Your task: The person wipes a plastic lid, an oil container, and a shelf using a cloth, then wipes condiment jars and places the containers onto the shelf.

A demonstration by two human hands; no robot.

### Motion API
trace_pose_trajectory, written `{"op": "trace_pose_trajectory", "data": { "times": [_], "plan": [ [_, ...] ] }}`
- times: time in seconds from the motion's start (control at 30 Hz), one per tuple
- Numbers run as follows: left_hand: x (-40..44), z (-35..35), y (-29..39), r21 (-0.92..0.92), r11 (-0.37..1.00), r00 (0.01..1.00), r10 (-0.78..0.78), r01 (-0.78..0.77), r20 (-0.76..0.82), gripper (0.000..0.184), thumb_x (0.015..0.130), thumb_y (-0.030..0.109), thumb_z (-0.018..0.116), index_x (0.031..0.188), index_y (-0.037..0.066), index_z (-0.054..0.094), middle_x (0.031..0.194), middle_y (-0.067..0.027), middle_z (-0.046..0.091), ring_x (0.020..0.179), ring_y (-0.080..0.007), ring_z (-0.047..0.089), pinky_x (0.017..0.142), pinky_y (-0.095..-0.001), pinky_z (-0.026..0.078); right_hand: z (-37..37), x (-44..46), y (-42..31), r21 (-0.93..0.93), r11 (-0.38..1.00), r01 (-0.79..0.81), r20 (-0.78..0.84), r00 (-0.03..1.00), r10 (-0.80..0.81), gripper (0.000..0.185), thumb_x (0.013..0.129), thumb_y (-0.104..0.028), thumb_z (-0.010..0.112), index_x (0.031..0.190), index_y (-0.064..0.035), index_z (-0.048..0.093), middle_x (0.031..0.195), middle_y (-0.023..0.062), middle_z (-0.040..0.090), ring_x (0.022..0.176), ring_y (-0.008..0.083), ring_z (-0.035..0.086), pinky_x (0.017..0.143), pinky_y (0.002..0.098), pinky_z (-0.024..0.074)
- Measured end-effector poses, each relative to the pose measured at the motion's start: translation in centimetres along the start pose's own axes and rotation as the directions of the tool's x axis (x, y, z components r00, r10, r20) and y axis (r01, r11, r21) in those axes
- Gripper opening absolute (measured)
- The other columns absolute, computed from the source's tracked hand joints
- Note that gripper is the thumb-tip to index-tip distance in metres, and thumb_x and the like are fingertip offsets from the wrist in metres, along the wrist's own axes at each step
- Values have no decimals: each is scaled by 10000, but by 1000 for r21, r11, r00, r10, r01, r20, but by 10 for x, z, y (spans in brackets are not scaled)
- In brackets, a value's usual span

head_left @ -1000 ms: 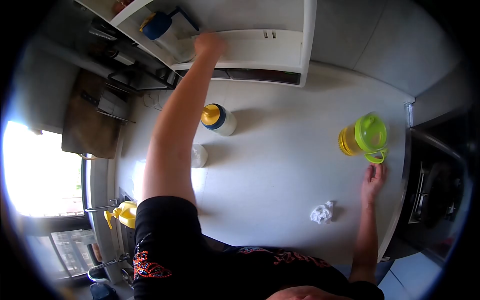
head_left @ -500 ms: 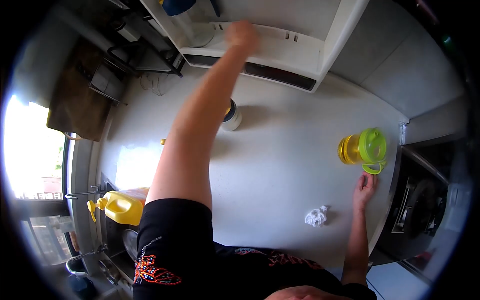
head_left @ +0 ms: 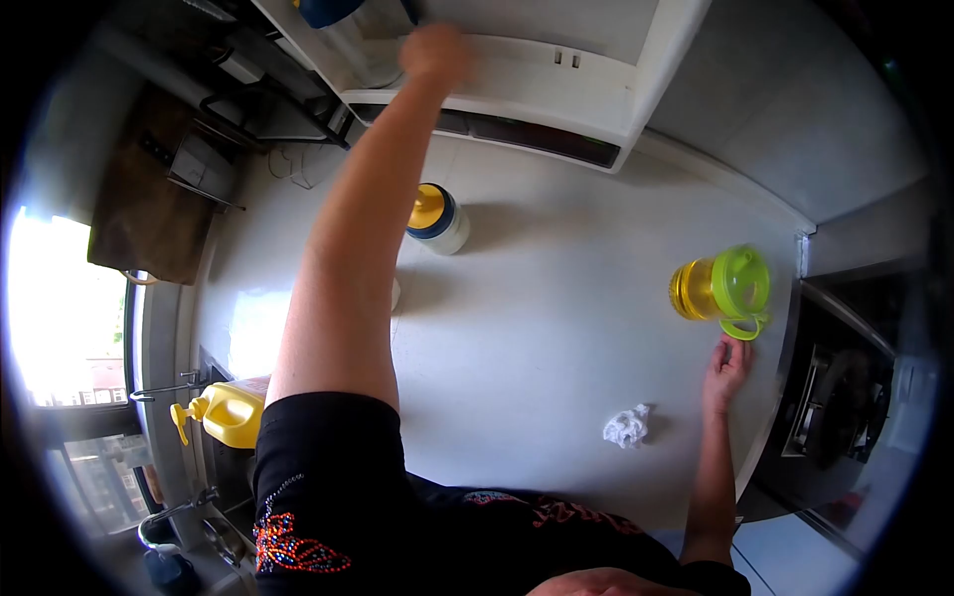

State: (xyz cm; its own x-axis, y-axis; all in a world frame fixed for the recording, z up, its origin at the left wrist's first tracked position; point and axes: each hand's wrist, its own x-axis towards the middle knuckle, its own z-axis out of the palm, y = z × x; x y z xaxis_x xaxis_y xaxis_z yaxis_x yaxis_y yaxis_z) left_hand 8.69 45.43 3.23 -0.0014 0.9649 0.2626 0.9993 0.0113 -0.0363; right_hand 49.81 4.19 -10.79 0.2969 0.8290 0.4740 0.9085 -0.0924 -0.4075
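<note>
At the white shelf (head_left: 596, 84) above the far side of the counter (head_left: 537, 348), the left hand (head_left: 435, 56) is stretched out, just beside a blue-topped jug (head_left: 331, 10) that is cut off by the edge of the view. That hand is blurred and its fingers are hidden, so whether anything is gripped by it cannot be told. Well apart from it, the right hand (head_left: 728, 374) is held low at the counter's right side, with its fingers loosely bent and clamped on nothing that can be seen. By its fingertips a green-lidded oil jug (head_left: 717, 288) is placed; whether it is touched cannot be told.

For the reach to be done well, the wrist should be lifted clear of the shelf's front edge, and the blue-topped jug should not be knocked by the knuckles. A yellow-lidded jar (head_left: 440, 221) is partly covered by the left forearm (head_left: 363, 214), so the elbow is better carried high. Around the oil jug, care should be taken with stray fingers. A crumpled tissue (head_left: 626, 427) is seen nearer the body, and a yellow pump bottle (head_left: 227, 424) is best not brushed by the sleeve (head_left: 328, 447).
</note>
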Motion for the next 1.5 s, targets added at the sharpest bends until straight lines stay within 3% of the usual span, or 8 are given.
{"op": "trace_pose_trajectory", "data": {
  "times": [0.07,0.17,0.27,0.5,0.6,0.9,1.27,1.5],
  "plan": [
    [28,32,-29,-70,996,992,-68,61,-108,308,713,355,622,928,138,662,945,-66,645,939,-226,603,790,-328,492,-1,3,0,8,1000,-1,-18,1000,1,160,733,36,519,873,-36,547,886,83,552,882,273,483,784,380,394],
    [8,-6,-8,91,993,995,-78,73,54,306,721,354,608,925,133,662,937,-69,646,916,-231,611,775,-332,498,-1,-1,-4,23,999,-42,-13,999,42,206,706,43,512,894,-34,549,916,82,556,882,292,485,771,398,397],
    [-12,-23,16,247,950,982,189,-190,27,294,733,344,583,917,129,662,929,-76,645,897,-247,615,755,-342,504,3,-1,-2,40,998,-48,-23,999,49,187,706,41,513,874,-35,544,927,85,558,882,296,485,770,403,397],
    [6,9,2,132,987,994,101,-96,-31,217,745,295,554,890,183,672,928,-93,646,889,-271,614,754,-355,500,2,-1,3,-12,1000,3,11,1000,-3,162,710,25,518,856,-43,537,967,96,558,899,309,488,784,411,399],
    [15,7,-4,24,990,990,-142,142,-3,209,748,290,555,908,218,670,956,-84,642,893,-258,614,755,-344,498,1,0,3,-20,1000,8,-30,1000,-8,160,709,21,517,855,-44,536,967,97,557,891,309,489,778,409,401],
    [-31,-22,59,100,982,987,160,-159,-8,260,697,331,634,919,200,667,942,-70,641,924,-230,604,732,-329,495,5,1,2,19,1000,9,-28,1000,-9,196,691,32,514,868,-45,551,909,81,561,858,294,492,753,402,401],
    [18,19,-18,-44,999,1000,-18,17,-21,293,741,301,594,932,88,656,986,-122,629,936,-263,604,778,-353,491,-1,3,-4,-24,1000,9,-1,1000,-9,157,721,29,515,863,-36,534,866,96,545,871,296,490,769,399,393],
    [-18,-6,32,-174,983,997,-65,56,-46,247,744,286,585,886,100,663,942,-107,640,906,-258,612,748,-331,498,1,3,-5,29,999,14,-26,1000,-13,216,692,53,501,885,-35,541,878,85,551,844,295,486,760,409,386]
  ]
}}
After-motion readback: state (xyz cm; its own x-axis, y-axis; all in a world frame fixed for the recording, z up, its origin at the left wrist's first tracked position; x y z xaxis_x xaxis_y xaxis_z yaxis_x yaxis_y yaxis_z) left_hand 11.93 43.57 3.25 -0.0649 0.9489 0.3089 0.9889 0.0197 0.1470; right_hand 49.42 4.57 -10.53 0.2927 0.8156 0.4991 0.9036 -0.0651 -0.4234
